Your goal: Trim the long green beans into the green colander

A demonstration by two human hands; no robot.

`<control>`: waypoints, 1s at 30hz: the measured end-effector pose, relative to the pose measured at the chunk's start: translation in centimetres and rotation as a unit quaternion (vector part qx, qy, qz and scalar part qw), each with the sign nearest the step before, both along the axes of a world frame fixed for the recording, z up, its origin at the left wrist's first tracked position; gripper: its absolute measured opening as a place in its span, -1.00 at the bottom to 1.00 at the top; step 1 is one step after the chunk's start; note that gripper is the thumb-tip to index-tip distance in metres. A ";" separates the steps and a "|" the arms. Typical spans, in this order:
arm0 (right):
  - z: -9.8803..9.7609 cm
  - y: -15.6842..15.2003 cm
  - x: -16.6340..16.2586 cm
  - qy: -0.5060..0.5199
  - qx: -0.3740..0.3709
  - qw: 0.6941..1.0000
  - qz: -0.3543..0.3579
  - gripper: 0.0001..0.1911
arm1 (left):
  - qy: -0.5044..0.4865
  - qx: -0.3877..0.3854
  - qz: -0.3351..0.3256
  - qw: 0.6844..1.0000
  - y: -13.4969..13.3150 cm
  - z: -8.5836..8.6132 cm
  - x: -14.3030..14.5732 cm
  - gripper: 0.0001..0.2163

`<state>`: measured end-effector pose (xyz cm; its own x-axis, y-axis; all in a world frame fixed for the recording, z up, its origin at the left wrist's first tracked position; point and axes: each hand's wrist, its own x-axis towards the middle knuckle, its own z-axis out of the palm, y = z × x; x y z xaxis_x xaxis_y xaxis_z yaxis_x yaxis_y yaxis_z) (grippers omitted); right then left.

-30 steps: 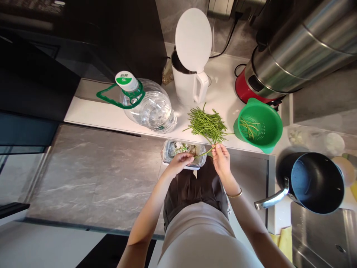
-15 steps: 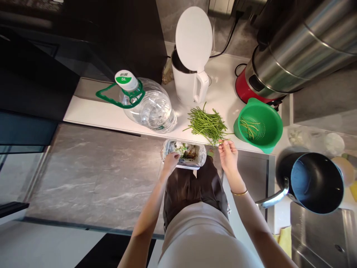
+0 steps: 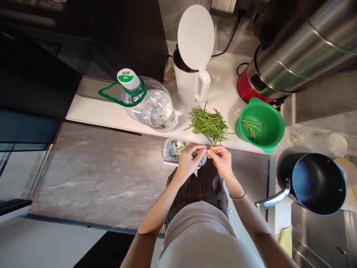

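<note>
My left hand [image 3: 190, 159] and my right hand [image 3: 222, 159] meet fingertip to fingertip over the bin [image 3: 169, 160]. Both are closed in a pinch around a short green vegetable stem [image 3: 210, 147]; most of it is hidden by the fingers. Just beyond them, a loose pile of thin green vegetable stems [image 3: 208, 124] lies on the white counter [image 3: 223, 80] near its front edge. A green colander [image 3: 269, 124] to the right of the pile has several stems in it. Light-coloured scraps show inside the bin, which my left hand partly covers.
A large water bottle [image 3: 153, 106] with a green handle lies left of the pile. Behind stands a white kettle [image 3: 189, 87], lid raised. A steel appliance with a red base [image 3: 245, 87] is at right, with a dark pot [image 3: 318, 182] near the sink [image 3: 320, 234].
My left hand has come up from the bin and moved right to meet my right hand. My right hand has drawn left and slightly nearer, away from the pile, with a stem.
</note>
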<state>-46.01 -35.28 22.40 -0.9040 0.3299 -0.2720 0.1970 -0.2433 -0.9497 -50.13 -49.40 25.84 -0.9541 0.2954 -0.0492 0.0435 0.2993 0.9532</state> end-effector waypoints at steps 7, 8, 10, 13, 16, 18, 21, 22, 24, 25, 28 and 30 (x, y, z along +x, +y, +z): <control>0.1 0.3 0.5 0.030 0.118 0.992 0.022 -0.86 | -0.008 0.002 -0.011 1.000 0.2 -0.2 0.4 -0.86; 0.0 0.3 0.6 0.034 0.132 0.990 0.030 -0.87 | -0.005 -0.005 -0.013 1.000 0.1 -0.2 0.4 -0.86; 0.0 0.5 0.7 0.046 0.163 0.985 0.044 -0.89 | 0.008 -0.031 -0.019 0.999 0.0 -0.1 0.4 -0.87; 0.2 0.8 0.7 0.069 0.228 0.969 0.067 -0.93 | 0.037 -0.071 -0.030 0.996 -0.1 0.0 0.3 -0.89; 0.5 0.9 0.8 0.087 0.277 0.953 0.088 -0.94 | 0.054 -0.084 -0.047 0.994 -0.3 0.2 0.2 -0.89; 0.6 0.9 0.9 0.089 0.282 0.951 0.091 -0.95 | 0.050 -0.082 -0.055 0.994 -0.3 0.3 0.1 -0.90; 0.6 0.8 1.1 0.081 0.262 0.958 0.085 -0.95 | 0.018 -0.072 -0.060 0.995 -0.4 0.2 0.0 -0.91; 0.5 0.7 1.2 0.077 0.251 0.961 0.083 -0.95 | 0.004 -0.067 -0.059 0.996 -0.4 0.1 -0.1 -0.91; 0.4 0.6 1.3 0.067 0.223 0.969 0.081 -0.94 | -0.029 -0.048 -0.056 0.997 -0.4 -0.2 -0.1 -0.92; 0.4 0.5 1.3 0.061 0.204 0.974 0.080 -0.95 | -0.054 -0.030 -0.053 0.997 -0.4 -0.4 -0.1 -0.92; 0.4 0.2 1.0 0.036 0.098 0.993 0.057 -0.91 | -0.145 0.058 -0.035 0.987 -0.4 -1.3 -0.1 -0.87; 0.5 0.2 0.5 0.017 -0.005 1.000 0.022 -0.86 | -0.185 0.102 -0.007 0.978 -0.5 -1.9 -0.1 -0.85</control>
